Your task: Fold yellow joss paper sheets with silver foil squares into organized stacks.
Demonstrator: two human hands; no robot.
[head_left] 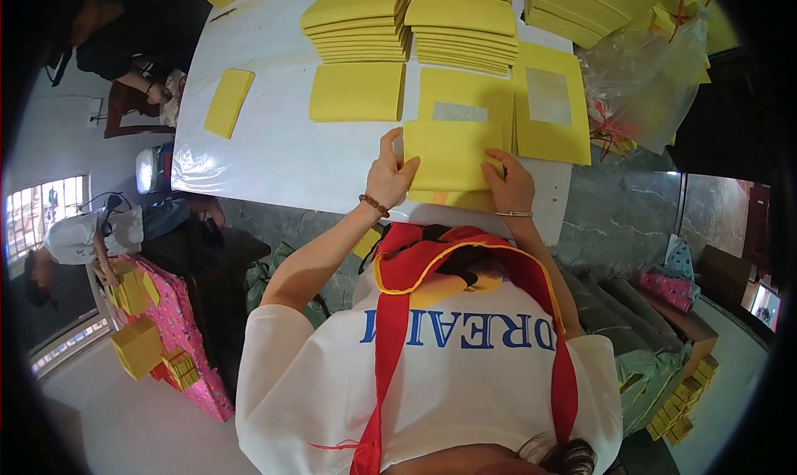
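A folded yellow paper envelope [447, 155] lies at the near edge of the white-covered table, in front of my chest. My left hand [390, 175] grips its left edge, thumb near the top surface and fingers along the side. On the opposite edge, my right hand [511, 186] holds it with thumb and fingers bent onto the paper. Just beyond it is a yellow sheet with a clear window [459, 112], partly covered by the envelope. Another windowed yellow sheet [579, 126] lies right of my right hand. A folded yellow piece [357, 93] rests beyond my left hand.
Two fanned stacks of yellow envelopes [357, 27] [462, 34] fill the table's far middle. More yellow sheets [573, 10] and a clear plastic bag [647, 85] occupy the right. A small yellow piece [228, 102] lies left. Another person [104, 234] handles yellow bundles at a pink-covered table [189, 334].
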